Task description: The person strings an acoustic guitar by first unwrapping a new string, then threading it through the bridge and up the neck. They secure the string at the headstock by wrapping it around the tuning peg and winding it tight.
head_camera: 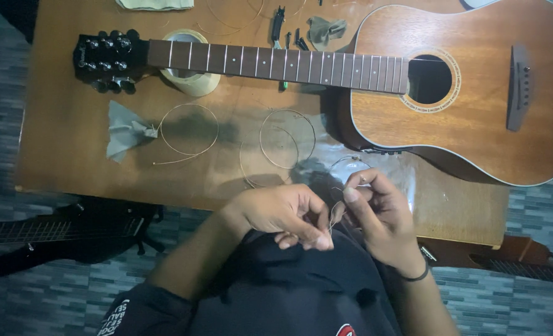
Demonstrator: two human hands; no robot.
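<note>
L hand pinched shut on string | R hand fingers curled, pinching same string | string just off desk near edge, over my lap | guitar on desk far-right, coiled strings mid-desk

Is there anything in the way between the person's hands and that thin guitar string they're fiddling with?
Nothing visible. Both the left hand and right hand already pinch the thin guitar string directly, just off the near edge of the wooden table. The acoustic guitar lies further back.
</note>
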